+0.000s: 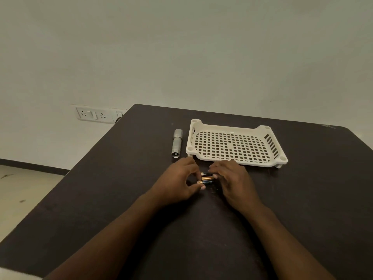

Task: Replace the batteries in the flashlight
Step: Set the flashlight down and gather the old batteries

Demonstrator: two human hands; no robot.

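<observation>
A silver flashlight (pixel 177 142) lies on the dark table (pixel 121 199), just left of the white tray. Three small black-and-copper batteries (pixel 206 178) lie side by side on the table between my hands. My left hand (pixel 177 183) pinches their left ends with curled thumb and fingers. My right hand (pixel 232 178) holds their right ends, its fingers curled over them. Part of each battery is hidden under my fingers.
A white perforated plastic tray (pixel 270 147) stands just beyond my hands, with nothing in it. A wall socket panel (pixel 94 114) sits behind the table's far left corner. The table's left edge drops to a pale floor (pixel 20 190).
</observation>
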